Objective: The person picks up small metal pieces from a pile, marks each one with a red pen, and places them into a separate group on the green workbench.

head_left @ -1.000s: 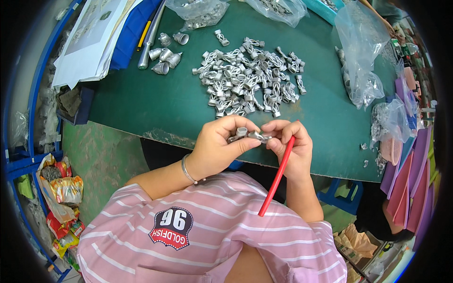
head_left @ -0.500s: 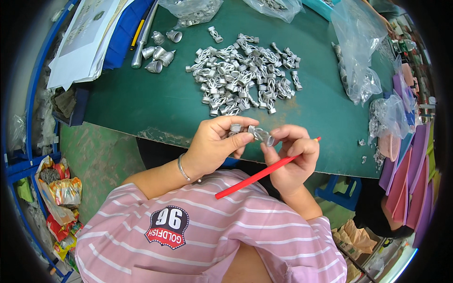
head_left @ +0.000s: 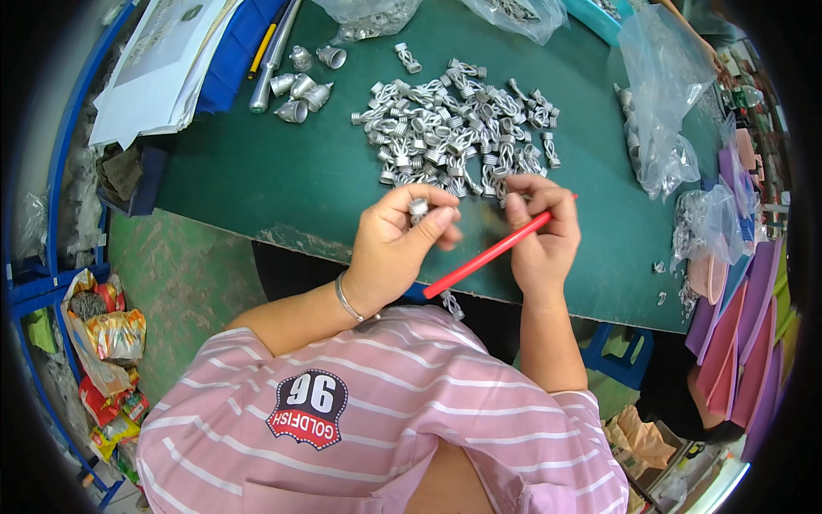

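Note:
My left hand (head_left: 401, 244) pinches a small silver metal part (head_left: 419, 207) between thumb and fingers, just above the near edge of the green table (head_left: 282, 184). My right hand (head_left: 541, 231) grips a red pencil-like stick (head_left: 488, 255) that slants down to the left; its fingertips reach toward the near side of a pile of silver metal parts (head_left: 454, 128). Another small silver part (head_left: 452, 304) shows below the stick, near my lap.
Several larger silver cone-shaped pieces (head_left: 300, 86) and a metal rod (head_left: 270, 60) lie at the back left beside papers (head_left: 163, 60). Clear plastic bags (head_left: 664, 103) with parts sit to the right. Coloured sheets (head_left: 736, 317) stack at the far right.
My hands have separated: the left keeps a silver part, the right has moved right toward the pile. The red stick has tilted from near upright to a low slant.

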The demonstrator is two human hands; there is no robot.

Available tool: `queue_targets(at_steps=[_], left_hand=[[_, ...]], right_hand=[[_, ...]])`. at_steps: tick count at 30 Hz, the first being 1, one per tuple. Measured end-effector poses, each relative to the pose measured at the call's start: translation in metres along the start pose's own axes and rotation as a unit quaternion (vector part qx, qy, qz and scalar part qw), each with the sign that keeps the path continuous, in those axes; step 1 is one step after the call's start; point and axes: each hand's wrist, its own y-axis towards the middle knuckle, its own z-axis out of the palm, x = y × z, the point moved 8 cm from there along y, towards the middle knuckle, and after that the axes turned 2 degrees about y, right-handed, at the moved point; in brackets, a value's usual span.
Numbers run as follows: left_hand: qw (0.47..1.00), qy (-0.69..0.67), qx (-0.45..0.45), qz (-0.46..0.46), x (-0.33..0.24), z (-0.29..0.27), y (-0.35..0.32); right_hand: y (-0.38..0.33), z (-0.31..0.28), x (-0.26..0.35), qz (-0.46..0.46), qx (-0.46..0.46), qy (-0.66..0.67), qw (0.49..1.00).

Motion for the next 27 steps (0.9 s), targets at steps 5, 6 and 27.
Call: queue_targets(at_steps=[5, 6, 27], left_hand=[[0.987, 0.009, 0.119, -0.107, -0.002, -0.011, -0.012], [0.974, 0.065, 0.161, -0.148, -0.004, -0.013, -0.021], [0.528, 0.718, 0.448, -0.070, 0.191, -0.068, -0.041]], right_hand=[[0.001, -0.007, -0.008, 0.018, 0.036, -0.082, 0.996], [0.000, -0.002, -0.006, 0.018, 0.055, -0.089, 0.994], [-0.016, 0.004, 0.026, -0.124, 0.099, -0.293, 0.943]])
